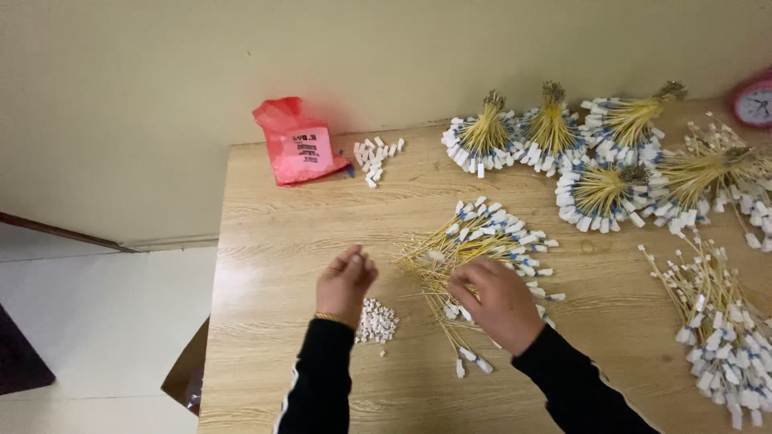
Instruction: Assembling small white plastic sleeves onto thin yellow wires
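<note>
Head view: left hand, fingers pinched together, contents too small to tell, above small white caps. Right hand, curled palm-down, rests on loose yellow wires mid-table. Bundled wires along far edge; red bag by wall.

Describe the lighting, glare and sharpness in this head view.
Head view: soft, even light; a pale sheen on the wooden table near its left edge; both hands, left and right, slightly soft; loose yellow cables reasonably sharp; red clock cropped at the frame edge.
</note>
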